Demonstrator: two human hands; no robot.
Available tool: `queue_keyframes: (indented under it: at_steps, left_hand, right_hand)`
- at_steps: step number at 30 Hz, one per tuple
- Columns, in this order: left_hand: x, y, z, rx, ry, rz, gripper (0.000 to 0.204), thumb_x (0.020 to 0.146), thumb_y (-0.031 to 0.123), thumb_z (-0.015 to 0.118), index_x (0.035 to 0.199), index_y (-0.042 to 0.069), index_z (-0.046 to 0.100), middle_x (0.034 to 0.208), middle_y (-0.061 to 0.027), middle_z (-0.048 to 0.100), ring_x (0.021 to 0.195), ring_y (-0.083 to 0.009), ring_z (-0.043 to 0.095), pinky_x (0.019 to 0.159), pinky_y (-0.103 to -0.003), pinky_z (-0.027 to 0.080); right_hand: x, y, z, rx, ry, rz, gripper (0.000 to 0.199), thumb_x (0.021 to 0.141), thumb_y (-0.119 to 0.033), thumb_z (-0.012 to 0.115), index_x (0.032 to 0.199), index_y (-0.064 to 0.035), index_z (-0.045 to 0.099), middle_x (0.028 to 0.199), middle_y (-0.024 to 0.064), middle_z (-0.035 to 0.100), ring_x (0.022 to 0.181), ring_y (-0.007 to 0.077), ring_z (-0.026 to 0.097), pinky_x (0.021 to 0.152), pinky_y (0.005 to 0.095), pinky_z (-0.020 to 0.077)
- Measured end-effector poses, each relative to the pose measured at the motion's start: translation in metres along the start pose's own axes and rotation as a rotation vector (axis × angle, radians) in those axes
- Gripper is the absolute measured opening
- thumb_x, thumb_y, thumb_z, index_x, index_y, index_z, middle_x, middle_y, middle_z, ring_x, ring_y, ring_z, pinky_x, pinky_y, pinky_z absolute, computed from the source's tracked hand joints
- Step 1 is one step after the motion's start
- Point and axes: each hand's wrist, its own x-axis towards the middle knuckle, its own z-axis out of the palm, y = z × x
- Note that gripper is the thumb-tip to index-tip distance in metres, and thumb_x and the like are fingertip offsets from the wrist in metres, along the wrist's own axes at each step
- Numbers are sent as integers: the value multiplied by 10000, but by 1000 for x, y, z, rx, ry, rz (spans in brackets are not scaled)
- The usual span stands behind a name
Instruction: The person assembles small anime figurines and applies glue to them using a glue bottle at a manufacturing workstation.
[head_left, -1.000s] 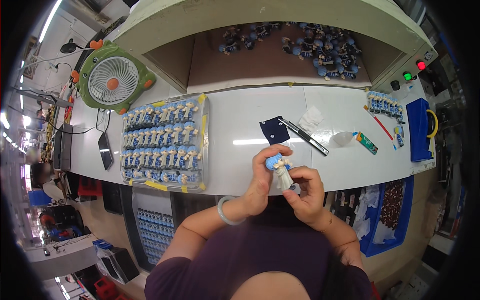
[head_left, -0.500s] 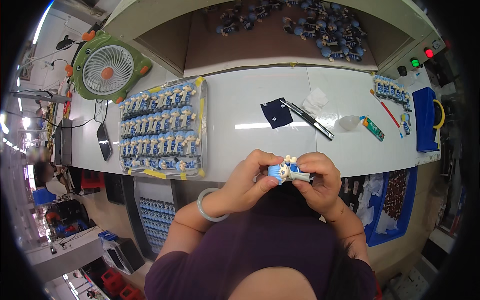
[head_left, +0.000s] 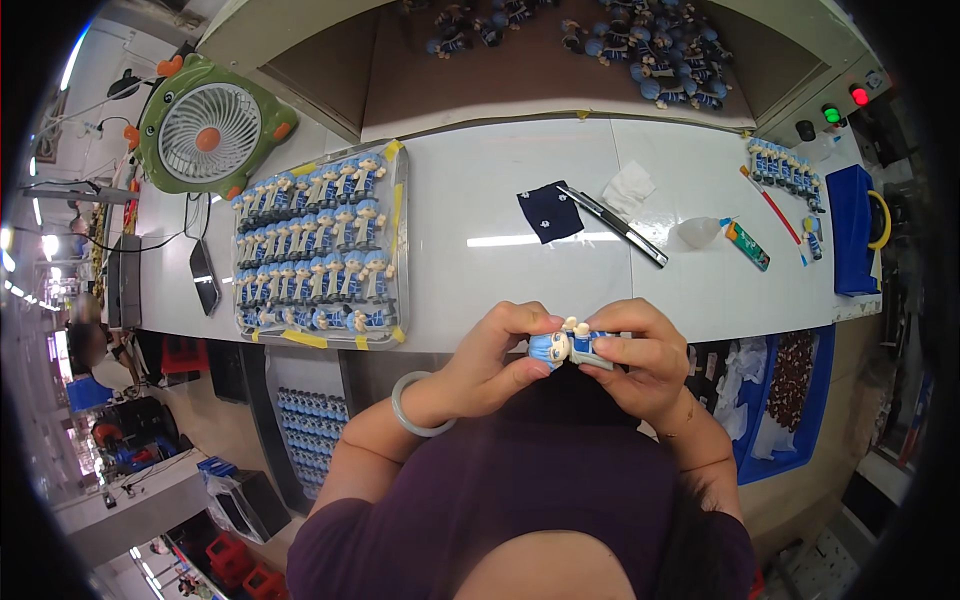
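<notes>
Close in front of my chest, at the table's near edge, a small blue-haired figurine [head_left: 552,347] lies sideways between my two hands. My left hand [head_left: 500,350] pinches its head end, thumb below and forefinger above. The body, in blue and pale grey, is gripped by my right hand [head_left: 640,352], whose fingers cover part of it. The figurine's face turns up toward me. To the left stands a clear tray [head_left: 402,200] edged with yellow tape, with rows of similar figurines [head_left: 335,225] in it.
Beyond my hands lie a dark blue cloth [head_left: 548,212], a black-and-silver pen-like tool [head_left: 625,232], a white tissue [head_left: 630,188], a small bottle [head_left: 697,232] and a green box [head_left: 747,246]. A red brush [head_left: 772,212] and a blue bin [head_left: 852,232] sit right; a green fan [head_left: 208,130] stands far left.
The figurine has turned so its face shows more. My right fingers have shifted along its body, and the left hand still pinches the head. The whole view has moved slightly.
</notes>
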Motion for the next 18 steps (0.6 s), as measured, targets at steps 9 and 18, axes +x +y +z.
queue_keyframes:
  at_steps: [9,18]
  left_hand:
    - [11,18,-4,442,-7,242,366,731,-33,611,1066,35,481,1024,-123,528,909,-236,528,735,-310,451]
    - [6,19,-5,160,6,-52,391,699,-43,648,1052,27,493,1076,-173,505,998,-249,516,843,-335,426]
  right_hand:
    - [-10,-10,-6,387,28,350,370,705,22,651,1046,24,508,979,167,547,898,216,552,755,285,460]
    - [-2,-17,-8,148,26,263,242,711,43,604,950,17,577,928,160,587,794,214,586,676,263,471]
